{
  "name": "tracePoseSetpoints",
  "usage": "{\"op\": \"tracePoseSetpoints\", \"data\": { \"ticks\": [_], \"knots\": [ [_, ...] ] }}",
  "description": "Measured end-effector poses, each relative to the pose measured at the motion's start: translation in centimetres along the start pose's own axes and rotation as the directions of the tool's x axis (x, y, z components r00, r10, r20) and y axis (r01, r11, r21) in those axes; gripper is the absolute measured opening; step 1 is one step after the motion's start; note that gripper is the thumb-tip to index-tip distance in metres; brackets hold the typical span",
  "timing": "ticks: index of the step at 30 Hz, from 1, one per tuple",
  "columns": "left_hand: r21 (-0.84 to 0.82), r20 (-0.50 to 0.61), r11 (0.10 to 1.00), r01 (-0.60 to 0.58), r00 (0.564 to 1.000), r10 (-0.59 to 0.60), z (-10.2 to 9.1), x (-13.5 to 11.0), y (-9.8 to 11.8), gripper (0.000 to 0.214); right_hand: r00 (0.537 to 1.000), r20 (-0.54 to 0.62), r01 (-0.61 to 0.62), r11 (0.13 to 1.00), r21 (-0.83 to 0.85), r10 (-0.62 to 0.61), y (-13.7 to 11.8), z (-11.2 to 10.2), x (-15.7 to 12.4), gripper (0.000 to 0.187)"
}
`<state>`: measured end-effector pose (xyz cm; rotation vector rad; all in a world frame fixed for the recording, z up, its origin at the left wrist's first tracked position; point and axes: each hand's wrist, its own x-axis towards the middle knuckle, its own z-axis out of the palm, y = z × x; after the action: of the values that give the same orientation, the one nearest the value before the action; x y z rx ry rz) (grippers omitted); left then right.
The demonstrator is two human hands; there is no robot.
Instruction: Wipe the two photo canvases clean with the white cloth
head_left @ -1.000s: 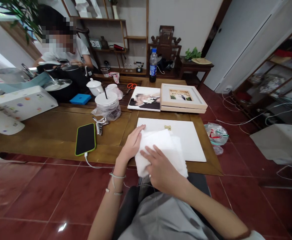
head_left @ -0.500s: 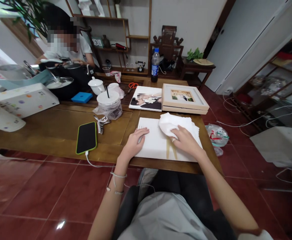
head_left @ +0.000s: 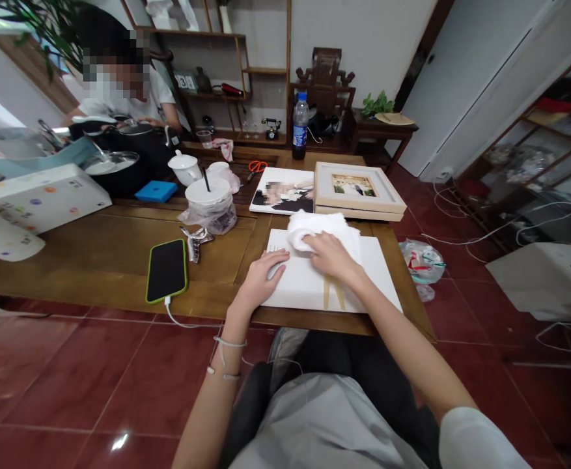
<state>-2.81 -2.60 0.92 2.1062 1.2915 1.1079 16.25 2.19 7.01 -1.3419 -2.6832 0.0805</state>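
Observation:
A white rectangular board or album cover (head_left: 377, 273) lies flat at the table's near edge, with a tan V-shaped strip partly hidden by my right arm. My right hand (head_left: 331, 256) is closed on a bunched white cloth (head_left: 321, 225) that rests on the upper part of the board. Stretched out flat, my left hand (head_left: 263, 273) lies on the board's left edge, its fingertips beside a few small printed marks. Just beyond the cloth are a photo print (head_left: 282, 191) of people and a light wooden picture frame (head_left: 358, 189) with a photo in it.
A charging phone (head_left: 167, 271), a lidded cup in a plastic bag (head_left: 210, 202), a white teapot (head_left: 185, 168), orange scissors (head_left: 256, 168) and a bottle (head_left: 300, 127) stand about the table (head_left: 207, 299). A person (head_left: 158, 91) sits behind pots at the far left. A plastic bag (head_left: 422, 262) lies right of the table.
My right hand has slid the cloth leftward across the board, uncovering its right side. My left hand stays in place on the left edge.

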Motion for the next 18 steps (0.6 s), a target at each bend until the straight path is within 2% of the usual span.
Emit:
{"op": "tracePoseSetpoints", "data": {
  "ticks": [2, 5, 8, 13, 16, 18],
  "knots": [
    [-0.017, -0.006, 1.0, 0.003, 1.0, -0.003, 0.1, 0.0, -0.1, 0.024, 0.994, 0.002, -0.108, 0.993, -0.042, 0.108, 2.5, -0.4, -2.0, 0.039],
    [-0.027, -0.011, 1.0, 0.005, 1.0, -0.005, 0.2, 0.0, -0.1, 0.024, 0.978, -0.029, -0.208, 0.973, -0.097, 0.206, 6.0, -1.0, -5.4, 0.038],
    [-0.026, -0.01, 1.0, 0.004, 1.0, -0.004, 0.1, 0.0, 0.0, 0.024, 0.956, -0.067, -0.294, 0.942, -0.164, 0.287, 7.8, -1.2, -8.5, 0.036],
    [-0.016, -0.004, 1.0, 0.01, 1.0, -0.01, 0.1, 0.0, 0.2, 0.025, 0.952, -0.029, -0.304, 0.937, -0.173, 0.304, 6.5, -1.2, -13.0, 0.039],
    [-0.008, 0.0, 1.0, 0.006, 1.0, -0.006, 0.1, 0.0, 0.2, 0.026, 0.976, 0.03, -0.213, 0.976, -0.048, 0.214, 5.3, -2.3, -15.3, 0.042],
    [-0.007, -0.004, 1.0, 0.005, 1.0, -0.005, 0.1, 0.0, 0.1, 0.026, 0.984, 0.019, -0.18, 0.983, 0.043, 0.179, 5.2, -3.7, -16.2, 0.037]
  ]
}}
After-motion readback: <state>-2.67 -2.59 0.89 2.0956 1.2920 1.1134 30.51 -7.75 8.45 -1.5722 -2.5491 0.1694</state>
